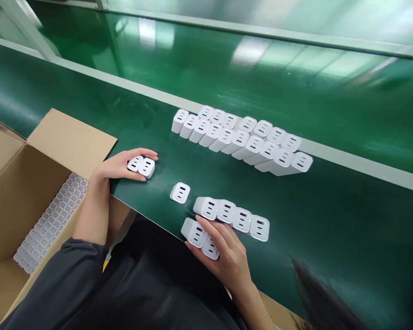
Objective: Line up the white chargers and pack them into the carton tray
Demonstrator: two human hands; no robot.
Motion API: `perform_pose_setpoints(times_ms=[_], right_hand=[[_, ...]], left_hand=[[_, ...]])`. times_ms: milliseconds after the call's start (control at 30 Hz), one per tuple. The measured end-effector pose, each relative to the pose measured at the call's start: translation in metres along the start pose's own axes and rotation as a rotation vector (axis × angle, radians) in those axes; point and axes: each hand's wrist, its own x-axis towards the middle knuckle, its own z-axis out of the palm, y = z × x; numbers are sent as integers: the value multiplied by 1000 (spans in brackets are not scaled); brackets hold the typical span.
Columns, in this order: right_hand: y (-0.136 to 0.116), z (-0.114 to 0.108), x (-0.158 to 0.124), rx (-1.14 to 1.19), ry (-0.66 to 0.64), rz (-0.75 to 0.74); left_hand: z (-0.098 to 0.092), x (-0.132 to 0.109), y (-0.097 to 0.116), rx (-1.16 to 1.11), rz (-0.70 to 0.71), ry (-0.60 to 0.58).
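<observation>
My left hand is closed around two white chargers side by side, at the table's near edge on the left. Fingers of my right hand wrap around a pair of white chargers near the front edge. Just behind them stands a short row of chargers, close to my right fingertips. One single charger stands between my two hands. Farther back, a long double row of white chargers stands with the port faces up.
An open cardboard box on the left holds many white chargers in a grid. A pale rail runs behind the green table. Dark blurred strands show at the lower right.
</observation>
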Motion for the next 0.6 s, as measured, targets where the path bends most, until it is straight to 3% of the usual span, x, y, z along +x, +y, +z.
perform_pose_setpoints(times_ms=[133,333,600], right_hand=[[0,-1,-1,9,-4,8],[-3,-4,2,12,-5,28],[-3,-5,2,-8,-13,54]], left_hand=[[27,-1,17,12,-75,-1],[73,5,35,-39,53,-29],[88,14,43,76,111,-29]])
